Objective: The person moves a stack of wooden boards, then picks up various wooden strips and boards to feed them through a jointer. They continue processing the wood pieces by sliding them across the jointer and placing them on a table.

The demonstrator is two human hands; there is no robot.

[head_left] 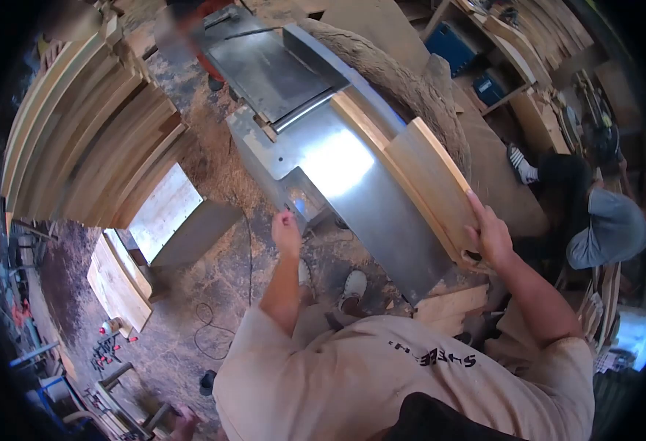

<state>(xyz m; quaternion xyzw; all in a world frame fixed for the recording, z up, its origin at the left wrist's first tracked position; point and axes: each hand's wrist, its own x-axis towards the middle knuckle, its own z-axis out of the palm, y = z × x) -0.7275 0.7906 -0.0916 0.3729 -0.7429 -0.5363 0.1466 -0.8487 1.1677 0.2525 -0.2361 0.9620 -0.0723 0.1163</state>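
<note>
A jointer with a long shiny metal table (337, 158) stands in front of me. My right hand (490, 239) grips the near end of a wooden board (433, 180), fingers along its upper edge and thumb on the side facing me. The board stands beside a long light wooden strip (367, 121) that runs along the table. At the cut-out on the table's left side is my left hand (286, 231), its fingers curled together by the machine's edge. What those fingers hold, if anything, is too small to make out.
Curved stacked boards (80, 140) stand at the left, near a metal-topped box (165, 209). A large log (382, 62) lies behind the jointer. Another person (609, 228) crouches at the right. Sawdust and a cable (249, 257) lie on the floor.
</note>
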